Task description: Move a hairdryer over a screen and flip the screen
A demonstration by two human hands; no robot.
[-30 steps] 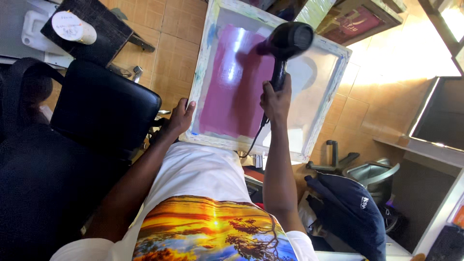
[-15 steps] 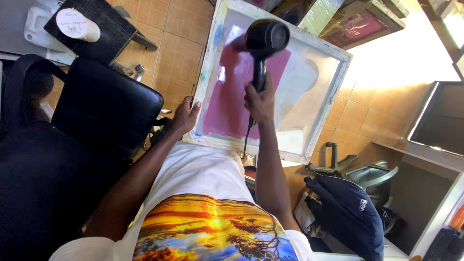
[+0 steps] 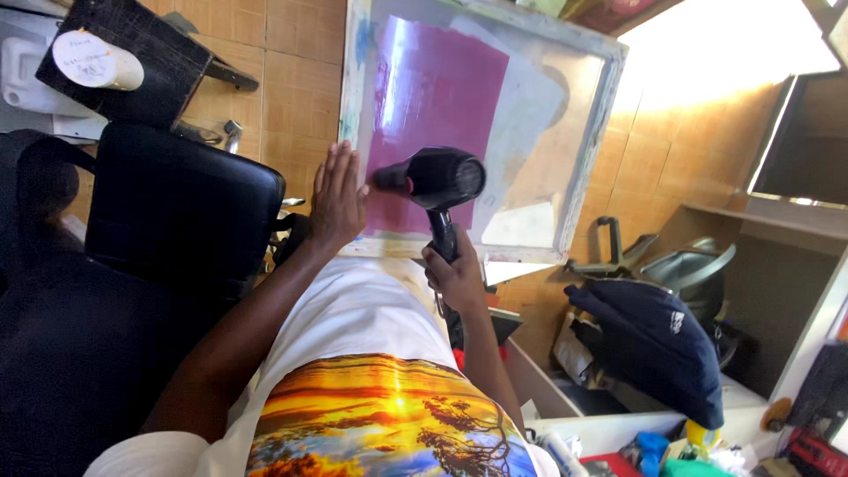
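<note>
While the right hand (image 3: 457,274) is wrapped in a closed grip round the handle of a black dryer (image 3: 435,181), the left hand (image 3: 336,196) lies flat and spread, its fingers together and pointing up along the near left edge of a wooden frame (image 3: 594,150), pressing there, it seems, to steady the frame against the airflow; the dryer sits just in front of the lower part of the mesh, its nozzle turned toward the left hand and over the magenta panel (image 3: 435,97) that covers the left half of the screen, which looks like the reason it is held so close; whether the nozzle touches the mesh cannot be told; the frame stands tilted on its lower edge, leaning away over the tiled floor (image 3: 291,79), its right half bare and pale with a grey patch; both forearms reach out over a white shirt with a sunset print (image 3: 389,424); to the left stands a black chair (image 3: 177,212), close beside the left arm; above it lies a dark board (image 3: 141,53) carrying a white lidded tub (image 3: 95,60); to the right, well apart from the hands, a navy cap (image 3: 654,344) rests on clutter beside a grey bin (image 3: 689,265), near a pale shelf.
</note>
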